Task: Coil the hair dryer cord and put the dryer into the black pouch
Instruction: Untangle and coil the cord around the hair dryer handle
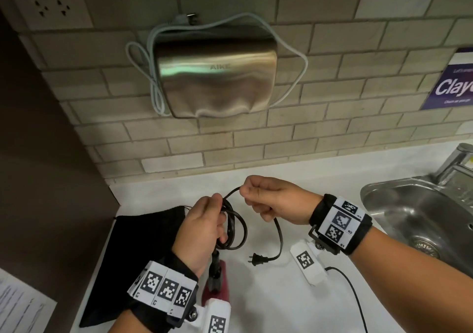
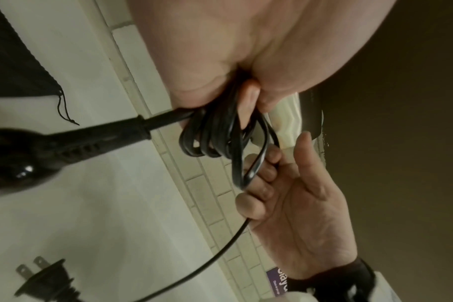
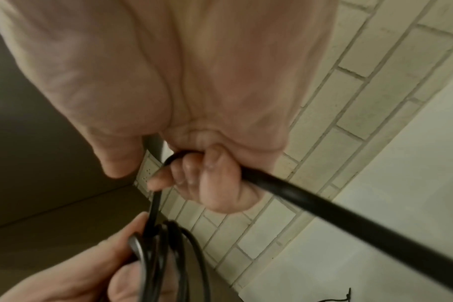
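Observation:
My left hand grips several loops of the black cord just above the white counter. The hair dryer, black handle and dark red body, hangs below that hand; the left wrist view shows the hair dryer hanging under the coil. My right hand pinches the free stretch of cord and holds it up next to the coil. From there the cord drops to the plug, which lies on the counter. The black pouch lies flat to the left. The right wrist view shows the fingers curled round the cord.
A steel sink with a faucet sits at the right. A metal hand dryer hangs on the tiled wall, with an outlet at the upper left. A printed sheet lies at the lower left. A thin black cable crosses the counter.

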Tool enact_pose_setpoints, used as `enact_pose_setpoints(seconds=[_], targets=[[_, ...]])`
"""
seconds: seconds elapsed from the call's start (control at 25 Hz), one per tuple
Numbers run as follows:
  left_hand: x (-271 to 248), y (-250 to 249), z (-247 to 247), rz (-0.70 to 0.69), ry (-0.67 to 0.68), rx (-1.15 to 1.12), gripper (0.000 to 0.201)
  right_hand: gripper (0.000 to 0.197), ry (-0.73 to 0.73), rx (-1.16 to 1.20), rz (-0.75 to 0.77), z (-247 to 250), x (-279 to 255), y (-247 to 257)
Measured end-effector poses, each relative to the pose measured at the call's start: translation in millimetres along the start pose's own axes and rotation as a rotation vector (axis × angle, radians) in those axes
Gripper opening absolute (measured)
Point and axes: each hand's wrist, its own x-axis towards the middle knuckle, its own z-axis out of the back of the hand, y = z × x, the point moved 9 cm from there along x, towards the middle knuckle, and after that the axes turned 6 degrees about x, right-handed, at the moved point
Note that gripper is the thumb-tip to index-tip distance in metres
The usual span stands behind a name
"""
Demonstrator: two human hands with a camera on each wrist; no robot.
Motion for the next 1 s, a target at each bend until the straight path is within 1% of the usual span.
enact_pose_setpoints(seconds=[0.08,0.16,0.2,0.24,0.28,0.32,0.36,0.4,0.44,0.48,0.52,0.56,0.6,0.72,0.76,0.88,0.92,0.96,1.0], targets=[[0,5,-5,-0.029,0.034,0.09,0.043,0.027,-0.045,-0.045,0.041,5,2,6],[-2,5,-10,-0.081,0.085,0.211,0.047,0.026,-0.092,-0.177,0.101,9,4,15],[-4,4,-12,-0.101,0.099,0.22,0.048,0.021,-0.09,-0.254,0.115,8,4,19],[-2,3,-10,-0.109,0.105,0.19,0.046,0.023,-0.054,-0.331,0.114,4,5,21],[1,3,-7,-0.101,0.101,0.14,0.042,0.037,-0.004,-0.402,0.09,-1,5,19],[3,2,-5,-0.084,0.104,0.084,0.039,0.045,0.057,-0.446,0.057,-7,5,14],[5,3,-5,-0.065,0.114,0.032,0.036,0.042,0.109,-0.471,0.026,-11,5,10],[4,2,-6,-0.05,0.123,-0.002,0.034,0.028,0.148,-0.463,0.01,-15,5,7],[3,4,-6,-0.041,0.121,-0.029,0.029,0.009,0.167,-0.444,0.005,-18,4,6],[3,3,-6,-0.042,0.116,-0.039,0.019,0.012,0.16,-0.446,0.011,-18,4,7],[2,3,-7,-0.04,0.111,-0.05,0.007,0.019,0.144,-0.476,0.008,-17,3,6],[1,0,-8,-0.041,0.107,-0.056,0.008,0.019,0.127,-0.494,0.014,-17,5,4],[2,1,-10,-0.019,0.114,-0.074,0.012,0.02,0.113,-0.508,0.014,-17,5,2],[0,3,-14,0.037,0.113,-0.19,0.012,0.036,0.091,-0.585,0.023,-21,6,-4],[-1,4,-15,0.041,0.105,-0.21,0.018,0.039,0.079,-0.598,0.032,-22,6,-6],[-5,7,-20,0.036,0.079,-0.246,0.053,0.04,0.06,-0.574,0.065,-23,7,-10],[-5,10,-20,0.058,0.067,-0.274,0.061,0.041,0.059,-0.556,0.077,-23,7,-11],[-5,12,-21,0.077,0.064,-0.321,0.063,0.04,0.047,-0.535,0.086,-22,8,-11],[-5,14,-22,0.087,0.073,-0.373,0.059,0.038,0.035,-0.515,0.089,-21,8,-12]])
